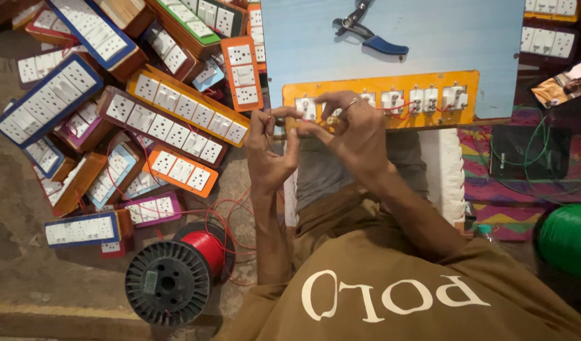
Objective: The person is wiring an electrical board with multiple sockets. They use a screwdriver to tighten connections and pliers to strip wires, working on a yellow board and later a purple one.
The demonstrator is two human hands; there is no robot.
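Pinching thin red wire (pixel 269 117) between closed fingertips, the left hand (pixel 269 151) meets the right hand (pixel 351 136), fingers curled narrow on the long orange switch panel (pixel 379 101) at the pale blue board's (pixel 429 38) near edge.

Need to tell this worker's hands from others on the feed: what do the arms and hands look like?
Both forearms are bare, with no gloves or watch in view. The right hand wears a ring on one finger; the left hand shows none. A brown shirt with pale lettering covers the torso; its sleeves end above the elbows.
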